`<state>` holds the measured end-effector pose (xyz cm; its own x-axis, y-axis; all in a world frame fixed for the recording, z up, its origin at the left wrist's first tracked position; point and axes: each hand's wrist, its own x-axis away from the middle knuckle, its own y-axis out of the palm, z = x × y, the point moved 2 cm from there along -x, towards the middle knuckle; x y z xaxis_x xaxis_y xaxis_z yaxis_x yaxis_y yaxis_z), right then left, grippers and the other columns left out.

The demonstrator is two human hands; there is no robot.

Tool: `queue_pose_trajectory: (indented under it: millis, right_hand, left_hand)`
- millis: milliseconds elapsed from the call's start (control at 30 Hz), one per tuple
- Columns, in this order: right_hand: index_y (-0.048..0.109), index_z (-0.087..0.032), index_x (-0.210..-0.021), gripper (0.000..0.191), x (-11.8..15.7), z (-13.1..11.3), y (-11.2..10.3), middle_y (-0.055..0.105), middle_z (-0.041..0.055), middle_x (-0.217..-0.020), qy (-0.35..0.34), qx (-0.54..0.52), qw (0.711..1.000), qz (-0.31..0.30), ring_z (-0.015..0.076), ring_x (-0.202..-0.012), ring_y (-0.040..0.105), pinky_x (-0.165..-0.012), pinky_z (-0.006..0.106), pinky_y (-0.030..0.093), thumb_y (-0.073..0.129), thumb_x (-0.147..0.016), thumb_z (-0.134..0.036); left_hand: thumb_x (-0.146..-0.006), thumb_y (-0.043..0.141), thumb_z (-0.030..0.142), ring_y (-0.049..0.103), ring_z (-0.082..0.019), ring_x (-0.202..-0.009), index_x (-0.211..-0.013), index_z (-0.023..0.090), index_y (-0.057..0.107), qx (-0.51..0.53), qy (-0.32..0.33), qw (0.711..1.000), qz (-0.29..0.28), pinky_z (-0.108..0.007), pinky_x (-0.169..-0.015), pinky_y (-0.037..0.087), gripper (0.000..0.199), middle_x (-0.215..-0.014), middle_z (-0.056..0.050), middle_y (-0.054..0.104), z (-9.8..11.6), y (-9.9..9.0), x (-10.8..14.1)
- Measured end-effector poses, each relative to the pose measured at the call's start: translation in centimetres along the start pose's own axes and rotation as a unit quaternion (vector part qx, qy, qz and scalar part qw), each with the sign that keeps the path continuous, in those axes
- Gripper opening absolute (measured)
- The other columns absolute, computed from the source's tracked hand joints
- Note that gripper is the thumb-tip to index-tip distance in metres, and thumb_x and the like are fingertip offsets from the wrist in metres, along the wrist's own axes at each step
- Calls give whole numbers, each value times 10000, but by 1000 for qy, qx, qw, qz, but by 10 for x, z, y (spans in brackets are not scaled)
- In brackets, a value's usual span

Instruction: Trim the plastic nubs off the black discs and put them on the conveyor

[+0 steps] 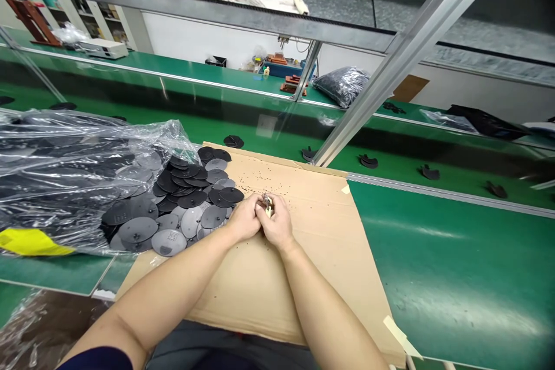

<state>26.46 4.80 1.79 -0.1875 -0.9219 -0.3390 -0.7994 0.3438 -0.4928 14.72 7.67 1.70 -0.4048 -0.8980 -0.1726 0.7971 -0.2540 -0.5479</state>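
Observation:
Both hands meet over the cardboard sheet [329,248]. My right hand [278,221] is closed around small pliers [267,206] with a pale yellow handle and a metal head that points away from me. Against it, my left hand [246,218] has its fingers curled inward at the pliers' head; what they pinch is hidden. Just left of the hands lies a heap of round black plastic discs [191,199], some showing small raised studs. Tiny black bits [260,176] are scattered on the cardboard beyond the fingertips.
A clear plastic bag [78,179] full of discs lies open at left, with a yellow piece [32,241] by it. Behind the cardboard, curved black parts [368,161] sit spaced along the green belt. A slanted metal post [390,52] rises right of centre.

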Motion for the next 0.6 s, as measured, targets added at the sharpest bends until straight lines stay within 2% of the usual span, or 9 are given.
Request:
queue_pose_trajectory:
  millis: [600]
  right_hand:
    - [591,-197,-1015,290,0,0,1,591,84,-993,-8,-2,1000,3,241,-955,575,-882,412,477,608,-758,-329]
  left_hand:
    - [-755,555,200,636,-200,-895,-1042,213,573,-2,-12,1000,-7,-306,-785,468,288,-985,-38,693,1,-1,0]
